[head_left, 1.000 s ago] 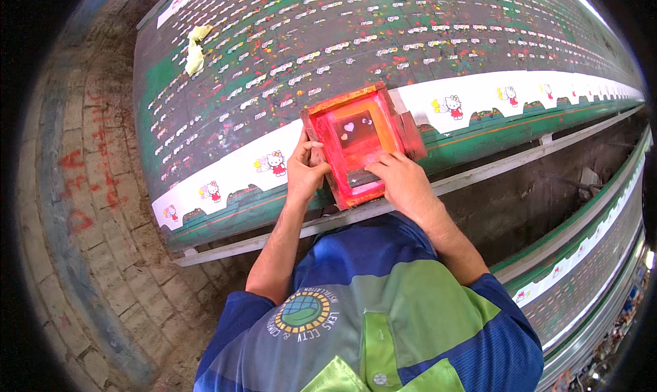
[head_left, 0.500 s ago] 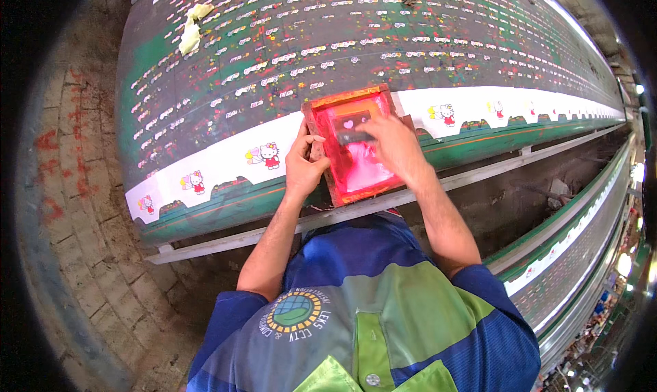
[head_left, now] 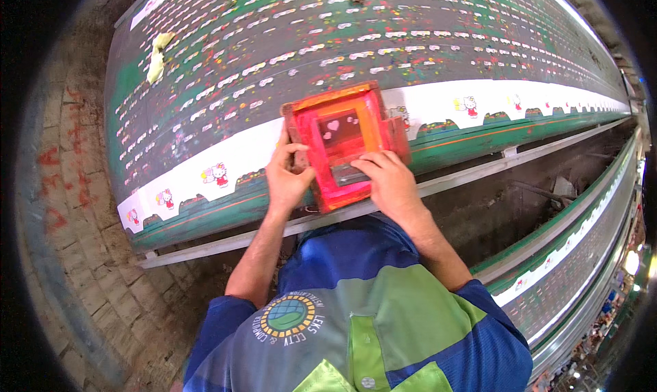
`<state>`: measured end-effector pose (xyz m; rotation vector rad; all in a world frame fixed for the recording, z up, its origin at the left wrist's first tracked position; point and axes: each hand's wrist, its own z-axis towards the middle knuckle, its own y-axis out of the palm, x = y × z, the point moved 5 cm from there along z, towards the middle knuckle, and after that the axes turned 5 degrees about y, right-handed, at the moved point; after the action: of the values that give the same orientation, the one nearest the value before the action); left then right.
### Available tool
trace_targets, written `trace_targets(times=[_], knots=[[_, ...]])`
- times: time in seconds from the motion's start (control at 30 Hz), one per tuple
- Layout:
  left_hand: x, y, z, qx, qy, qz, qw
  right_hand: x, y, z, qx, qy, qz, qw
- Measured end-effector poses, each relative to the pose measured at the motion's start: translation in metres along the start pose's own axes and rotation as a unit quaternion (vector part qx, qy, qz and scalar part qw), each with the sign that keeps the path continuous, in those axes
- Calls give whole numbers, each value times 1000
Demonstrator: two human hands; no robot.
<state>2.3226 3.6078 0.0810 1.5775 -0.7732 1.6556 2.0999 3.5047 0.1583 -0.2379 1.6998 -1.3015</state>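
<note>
from here i see the long, paint-spattered dark table (head_left: 205, 104) supporting the flat white printed strip (head_left: 434, 104); the red-smeared rectangular wooden frame (head_left: 332, 97) lies over it. the left hand (head_left: 287, 178) clamps the frame's left edge, seemingly to steady it; the right hand (head_left: 393, 186) pinches the dark flat blade (head_left: 348, 175) inside, perhaps for control.

white strip (head_left: 256, 145) partly hidden by red frame (head_left: 335, 97), shirt (head_left: 369, 310) cut off, far clutter (head_left: 603, 317) blurred
</note>
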Motion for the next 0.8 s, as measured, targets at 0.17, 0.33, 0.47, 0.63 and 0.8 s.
trace_targets(times=[0.17,0.33,0.47,0.63,0.8], knots=[[-15,104,16,-11,-22,6,1000,84,-51,-12,4,10,-11,1000],[-34,126,25,-20,-113,-57,992,110,-58,-14,-9,0,-19,1000],[-33,124,25,-20,-124,-40,991,110,-56,-18,-13,-7,-13,1000],[-34,118,24,-27,-140,-21,990,121,-61,12,-78,-7,13,997],[-34,125,28,-64,-167,31,983,137,-61,105,-22,-10,-14,1000]])
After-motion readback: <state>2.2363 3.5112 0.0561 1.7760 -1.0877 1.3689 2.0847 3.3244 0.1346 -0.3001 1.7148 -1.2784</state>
